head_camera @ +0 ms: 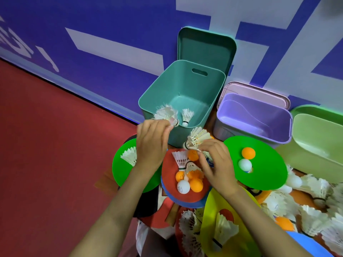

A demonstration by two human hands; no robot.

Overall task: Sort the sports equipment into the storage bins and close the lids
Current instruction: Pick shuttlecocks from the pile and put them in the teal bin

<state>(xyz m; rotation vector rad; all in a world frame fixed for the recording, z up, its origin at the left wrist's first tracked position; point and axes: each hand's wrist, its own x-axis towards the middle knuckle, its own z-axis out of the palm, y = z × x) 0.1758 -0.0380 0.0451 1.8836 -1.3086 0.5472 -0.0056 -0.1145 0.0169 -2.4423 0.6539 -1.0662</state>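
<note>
A: L hand?
B: L hand (pixel 150 143) centre frame, fingers curled, pinching first shuttlecock (pixel 166 113) by the cork end. Feathers point upper left. It sits right over the near rim of the teal bin (pixel 185 80).
A: R?
B: R hand (pixel 216 164) just right of centre, fingertips pinching second shuttlecock (pixel 196 138) at the cork, feathers fanning upper right. It's outside the bin, in front of it, above the red paddle (pixel 168 164).
A: Bins?
B: Three in a row, upper right, all open. Teal lid (pixel 206 45) stands against the blue & white wall behind its bin. A third shuttlecock (pixel 186 116) is inside, cork down. Purple bin (pixel 250 115) is next right, its lid (pixel 259 88) behind it. Pale green bin (pixel 319 130) at right edge, partly cut off.
A: Loose gear?
B: Red paddle carries a shuttlecock, orange balls & a white one. Right green paddle (pixel 269 175) has an orange ball (pixel 248 153) touching a white ball (pixel 245 164). Left green paddle (pixel 118 169) lies under the L wrist. Shuttlecock heap (pixel 315 217) lower right.
</note>
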